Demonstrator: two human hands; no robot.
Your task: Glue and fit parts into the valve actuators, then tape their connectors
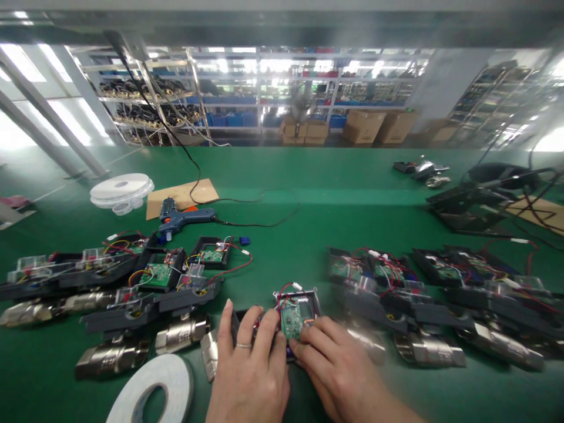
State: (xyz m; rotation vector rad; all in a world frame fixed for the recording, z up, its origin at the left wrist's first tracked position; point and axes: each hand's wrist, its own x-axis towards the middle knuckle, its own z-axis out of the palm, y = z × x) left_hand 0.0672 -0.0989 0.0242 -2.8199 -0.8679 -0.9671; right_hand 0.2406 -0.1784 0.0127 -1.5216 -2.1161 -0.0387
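- Left hand point(249, 376) at 6 o'clock in the head view, palm down, fingers spread and pressed on a dark housing point(304, 302); ring on one finger. Not a closed fist; it pins the unit rather than wrapping it.
- Right hand point(341, 367) just right of the left, at about 5 o'clock, fingertips point(308, 338) curled in and pinching at the edge of a small green circuit board point(291, 320) seated in that housing. Motion blur here; exact pinch contact cannot be told.
- Housing and board sit at bottom centre, between the two hands, on the green work mat point(308, 194). Red wires point(284, 289) loop off the board's upper edge.
- At 9 o'clock from the hands: a cluster of open dark units with green boards point(156, 276) and coloured wires, metal valve bodies point(183, 332) lying in front of them.
- At 3 o'clock: a second cluster of like units point(388, 282), blurred, more metal bodies below.
- At 7 o'clock, close by the left hand: a white tape roll point(152, 390), lying flat.
- At 10 o'clock, farther off: a blue glue gun point(180, 218) with black cord, beside a cardboard piece point(183, 197) and a stack of clear round reels point(121, 191).
- At 12 o'clock, beyond the mat: shelving point(264, 88) with blue bins and cardboard boxes.
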